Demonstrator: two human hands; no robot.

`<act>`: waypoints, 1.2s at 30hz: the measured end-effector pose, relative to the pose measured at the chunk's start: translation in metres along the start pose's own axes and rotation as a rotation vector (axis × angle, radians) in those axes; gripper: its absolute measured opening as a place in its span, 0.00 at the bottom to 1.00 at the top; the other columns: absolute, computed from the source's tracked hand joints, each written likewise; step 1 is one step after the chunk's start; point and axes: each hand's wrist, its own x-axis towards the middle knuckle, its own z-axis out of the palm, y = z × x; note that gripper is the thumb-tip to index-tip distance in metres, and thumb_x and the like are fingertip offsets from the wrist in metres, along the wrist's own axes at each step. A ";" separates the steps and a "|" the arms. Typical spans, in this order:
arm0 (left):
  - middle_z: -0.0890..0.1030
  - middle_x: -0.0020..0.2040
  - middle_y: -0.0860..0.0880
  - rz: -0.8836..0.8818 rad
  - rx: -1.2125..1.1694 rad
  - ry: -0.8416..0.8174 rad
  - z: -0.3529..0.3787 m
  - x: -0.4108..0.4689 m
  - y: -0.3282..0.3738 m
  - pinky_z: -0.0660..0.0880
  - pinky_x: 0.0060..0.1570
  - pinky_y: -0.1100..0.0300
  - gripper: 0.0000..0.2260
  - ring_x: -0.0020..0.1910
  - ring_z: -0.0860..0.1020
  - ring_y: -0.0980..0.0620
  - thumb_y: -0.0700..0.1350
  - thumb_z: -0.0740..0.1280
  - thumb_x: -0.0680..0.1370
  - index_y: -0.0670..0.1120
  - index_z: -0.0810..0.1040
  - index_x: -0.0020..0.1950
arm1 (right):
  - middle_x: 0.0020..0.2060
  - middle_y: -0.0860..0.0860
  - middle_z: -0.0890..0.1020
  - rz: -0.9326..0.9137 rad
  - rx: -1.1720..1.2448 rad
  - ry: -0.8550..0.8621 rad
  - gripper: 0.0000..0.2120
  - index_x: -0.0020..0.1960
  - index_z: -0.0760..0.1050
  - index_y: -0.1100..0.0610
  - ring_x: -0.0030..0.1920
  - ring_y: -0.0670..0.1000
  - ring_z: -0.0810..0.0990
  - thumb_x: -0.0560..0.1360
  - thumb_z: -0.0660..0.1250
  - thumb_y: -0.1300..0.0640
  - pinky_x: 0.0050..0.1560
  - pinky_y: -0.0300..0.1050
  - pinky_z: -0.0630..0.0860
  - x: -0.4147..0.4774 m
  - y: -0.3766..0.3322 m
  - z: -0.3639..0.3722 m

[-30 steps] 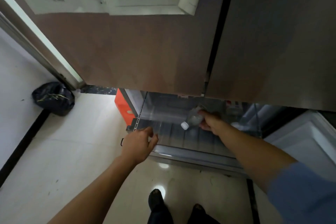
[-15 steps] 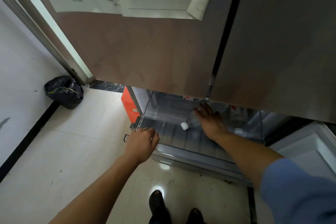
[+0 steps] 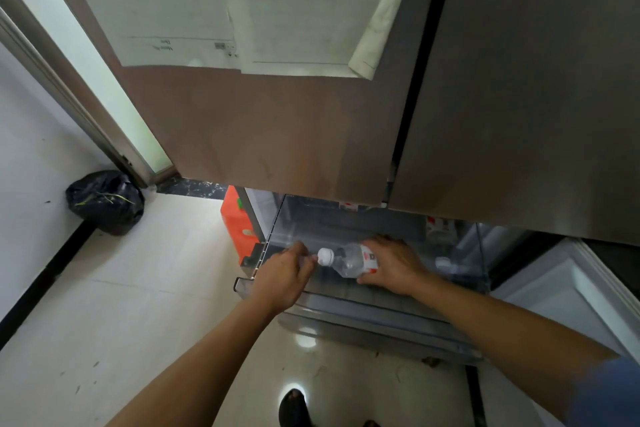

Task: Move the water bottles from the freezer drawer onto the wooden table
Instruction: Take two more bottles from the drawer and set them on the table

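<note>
Head view: the closed fridge doors hang over the open drawer and hide its back part. A black bag lies on the floor at the left wall. The bottle lies sideways above the drawer, cap to the left. The right hand is wrapped around its body. The left hand has its fingertips at the cap; I cannot tell if they pinch it.

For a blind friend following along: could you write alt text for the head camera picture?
Right hand grips a clear water bottle lying sideways over the open freezer drawer, while the left hand reaches toward its white cap. Closed fridge doors loom above.
</note>
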 end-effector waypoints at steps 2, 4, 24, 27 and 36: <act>0.80 0.41 0.49 0.011 -0.110 -0.026 0.000 0.006 0.015 0.78 0.46 0.47 0.18 0.40 0.79 0.51 0.64 0.52 0.79 0.52 0.70 0.54 | 0.57 0.47 0.76 0.027 0.153 -0.007 0.33 0.65 0.71 0.48 0.54 0.50 0.76 0.63 0.77 0.42 0.53 0.46 0.74 -0.008 -0.010 -0.007; 0.79 0.41 0.51 0.041 -0.200 -0.026 0.001 0.010 0.031 0.78 0.45 0.49 0.16 0.40 0.78 0.54 0.62 0.55 0.79 0.51 0.71 0.54 | 0.59 0.48 0.76 0.032 0.249 0.001 0.35 0.66 0.71 0.50 0.57 0.50 0.76 0.63 0.78 0.43 0.54 0.45 0.74 -0.011 -0.015 -0.011; 0.81 0.40 0.50 0.066 -0.254 0.089 0.017 0.000 0.031 0.79 0.37 0.48 0.20 0.35 0.80 0.55 0.66 0.57 0.74 0.50 0.71 0.51 | 0.64 0.61 0.75 0.771 0.025 0.079 0.32 0.76 0.51 0.61 0.60 0.60 0.77 0.79 0.60 0.50 0.53 0.50 0.75 0.001 0.098 0.011; 0.81 0.39 0.50 0.076 -0.222 0.108 0.010 -0.002 0.026 0.79 0.37 0.47 0.19 0.35 0.79 0.54 0.64 0.58 0.75 0.49 0.71 0.51 | 0.63 0.61 0.75 0.779 -0.012 0.089 0.29 0.77 0.50 0.60 0.59 0.60 0.77 0.80 0.58 0.56 0.54 0.51 0.75 0.000 0.095 0.014; 0.81 0.41 0.48 0.191 -0.121 0.040 -0.010 0.011 0.020 0.79 0.38 0.47 0.23 0.38 0.80 0.50 0.67 0.54 0.72 0.50 0.70 0.51 | 0.61 0.62 0.76 0.713 0.104 0.106 0.30 0.73 0.56 0.61 0.57 0.62 0.77 0.77 0.64 0.52 0.51 0.50 0.75 -0.034 0.046 0.001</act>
